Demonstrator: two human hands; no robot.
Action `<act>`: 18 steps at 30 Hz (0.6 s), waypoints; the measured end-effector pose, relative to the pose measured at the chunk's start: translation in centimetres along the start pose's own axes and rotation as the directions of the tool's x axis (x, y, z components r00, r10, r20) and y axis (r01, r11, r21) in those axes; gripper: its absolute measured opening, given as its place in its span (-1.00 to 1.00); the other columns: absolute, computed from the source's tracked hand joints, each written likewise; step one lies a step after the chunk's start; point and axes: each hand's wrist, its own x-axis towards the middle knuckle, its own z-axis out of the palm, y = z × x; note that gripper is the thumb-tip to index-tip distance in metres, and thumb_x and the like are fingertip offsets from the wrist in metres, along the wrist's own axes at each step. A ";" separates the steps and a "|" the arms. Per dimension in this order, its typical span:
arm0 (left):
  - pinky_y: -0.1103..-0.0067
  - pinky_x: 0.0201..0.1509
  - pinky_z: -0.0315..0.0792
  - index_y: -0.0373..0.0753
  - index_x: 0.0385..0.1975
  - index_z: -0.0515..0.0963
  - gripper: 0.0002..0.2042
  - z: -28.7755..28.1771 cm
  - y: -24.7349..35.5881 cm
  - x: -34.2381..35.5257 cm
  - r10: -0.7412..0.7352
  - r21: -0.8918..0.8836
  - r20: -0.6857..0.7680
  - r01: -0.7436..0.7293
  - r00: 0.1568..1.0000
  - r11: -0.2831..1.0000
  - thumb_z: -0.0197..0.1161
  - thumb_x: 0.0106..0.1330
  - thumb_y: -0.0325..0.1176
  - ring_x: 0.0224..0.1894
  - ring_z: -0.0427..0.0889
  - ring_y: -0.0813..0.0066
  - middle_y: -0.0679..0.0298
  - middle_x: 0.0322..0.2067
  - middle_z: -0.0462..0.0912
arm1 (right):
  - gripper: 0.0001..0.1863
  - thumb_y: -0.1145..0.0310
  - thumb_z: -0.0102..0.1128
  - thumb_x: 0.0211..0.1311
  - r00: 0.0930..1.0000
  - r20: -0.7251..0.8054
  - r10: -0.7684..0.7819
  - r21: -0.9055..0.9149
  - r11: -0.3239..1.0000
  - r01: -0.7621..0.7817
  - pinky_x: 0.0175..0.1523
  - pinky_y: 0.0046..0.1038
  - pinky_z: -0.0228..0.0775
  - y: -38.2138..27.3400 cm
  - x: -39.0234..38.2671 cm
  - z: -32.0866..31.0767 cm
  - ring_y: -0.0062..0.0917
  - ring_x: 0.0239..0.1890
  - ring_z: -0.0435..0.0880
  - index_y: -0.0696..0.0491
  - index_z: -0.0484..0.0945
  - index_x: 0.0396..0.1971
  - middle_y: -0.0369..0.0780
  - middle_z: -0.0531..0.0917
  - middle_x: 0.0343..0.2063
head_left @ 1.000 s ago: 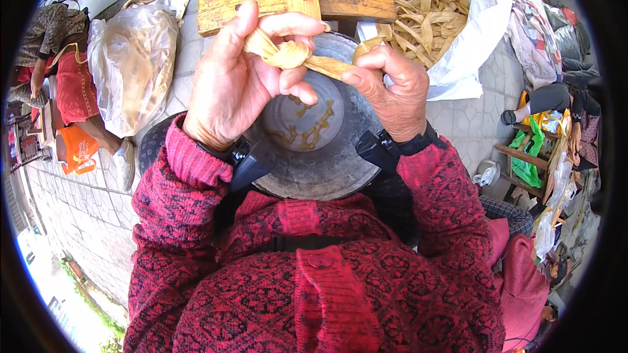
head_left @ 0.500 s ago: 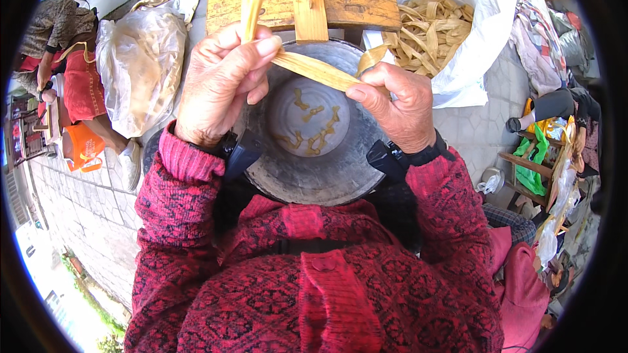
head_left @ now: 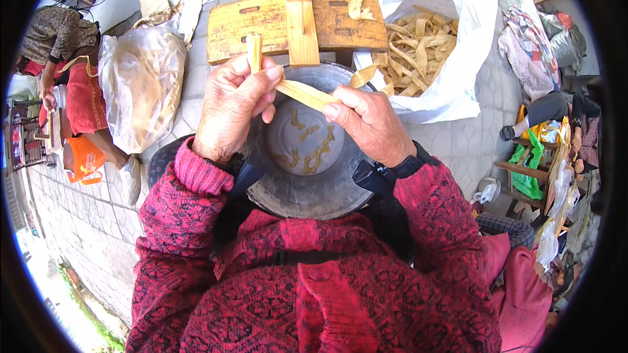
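A flat, straw-coloured dried leaf strip [head_left: 304,94] stretches between my two hands above a round grey metal basin [head_left: 288,197]. My left hand [head_left: 229,108] pinches its left end between thumb and fingers, where a narrow folded stub [head_left: 254,49] pokes upward. Farther along, my right hand [head_left: 376,124] grips the strip with the thumb on top, and a loose tail [head_left: 364,76] sticks out beyond the knuckles. Several small twisted yellowish-brown pieces [head_left: 318,157] lie on the basin's bottom. Both wrists carry dark straps with black devices.
A slatted wooden board [head_left: 245,26] with an upright post [head_left: 301,29] stands behind the basin. To its right, a white sack [head_left: 481,46] holds many dried strips [head_left: 425,52]. A clear plastic bag [head_left: 140,75] lies left. Other people sit at both sides.
My right hand has come closer to the left, so less of the strip shows between them. The whole view has shifted a little; both hands keep their hold.
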 end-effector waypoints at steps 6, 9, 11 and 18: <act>0.71 -0.58 0.41 -0.28 -0.32 0.56 -0.90 -0.1 2.1 4.3 0.142 0.078 0.038 -0.144 0.989 0.987 0.18 0.34 -0.40 -0.64 0.39 0.74 0.40 -0.58 0.51 | -0.62 0.11 0.00 0.39 0.992 -0.069 -0.110 -0.244 0.966 0.090 -0.44 -0.42 0.26 -0.4 4.3 -3.4 -0.47 -0.60 0.48 0.13 0.49 -0.46 -0.20 0.47 -0.67; 0.71 -0.56 0.43 -0.29 -0.34 0.57 -0.88 0.0 2.6 7.0 0.229 0.111 0.039 -0.232 0.973 0.966 0.19 0.33 -0.38 -0.59 0.43 0.73 0.39 -0.57 0.53 | -0.64 0.15 -0.03 0.41 0.946 -0.156 -0.285 -0.382 0.900 0.208 -0.46 -0.34 0.23 0.2 7.4 -4.9 -0.31 -0.63 0.46 0.14 0.46 -0.45 -0.13 0.45 -0.67; 0.71 -0.55 0.44 -0.29 -0.35 0.58 -0.88 -0.2 2.4 8.8 0.311 0.130 0.044 -0.314 0.950 0.940 0.20 0.33 -0.37 -0.56 0.45 0.73 0.38 -0.56 0.54 | -0.66 0.17 -0.03 0.39 0.928 -0.175 -0.329 -0.468 0.857 0.215 -0.43 -0.28 0.25 1.2 9.0 -5.5 -0.22 -0.59 0.50 0.14 0.46 -0.44 -0.08 0.50 -0.63; 0.52 -0.32 0.50 -0.38 -0.27 0.63 -0.80 -2.1 -1.5 11.8 0.321 0.722 -0.148 -0.120 0.936 0.682 0.22 0.21 -0.38 -0.46 0.58 0.59 0.24 -0.46 0.69 | -0.77 0.29 -0.03 0.27 0.975 -0.179 -0.135 -0.715 0.698 -0.034 -0.36 -0.07 0.41 6.0 9.2 -2.7 -0.05 -0.48 0.60 0.07 0.50 -0.51 -0.01 0.57 -0.61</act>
